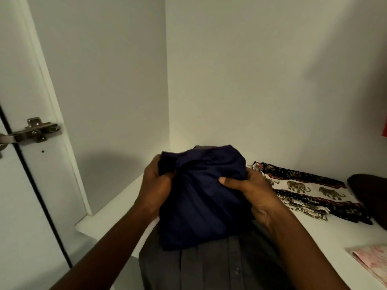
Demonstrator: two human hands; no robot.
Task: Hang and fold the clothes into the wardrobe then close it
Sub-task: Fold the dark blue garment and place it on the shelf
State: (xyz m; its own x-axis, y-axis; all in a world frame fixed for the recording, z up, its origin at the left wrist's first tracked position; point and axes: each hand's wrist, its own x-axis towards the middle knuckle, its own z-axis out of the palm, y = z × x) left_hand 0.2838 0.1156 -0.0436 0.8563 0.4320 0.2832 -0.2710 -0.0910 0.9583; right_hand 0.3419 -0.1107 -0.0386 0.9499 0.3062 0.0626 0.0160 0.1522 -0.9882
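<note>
The folded navy garment [201,197] is gripped at both sides — left hand [156,185], right hand [254,191] — directly above the grey shirt [209,266] on the wardrobe shelf [109,216], long axis pointing inward.

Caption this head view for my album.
Left hand and right hand grip a navy garment over a grey shirt on a shelf.

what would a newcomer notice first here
The eye goes first to the middle, where the left hand and right hand grip a folded navy garment from either side. It is held over a grey buttoned shirt at the front of the white wardrobe shelf. A folded elephant-print cloth lies to the right, and a metal hinge shows at far left.
</note>
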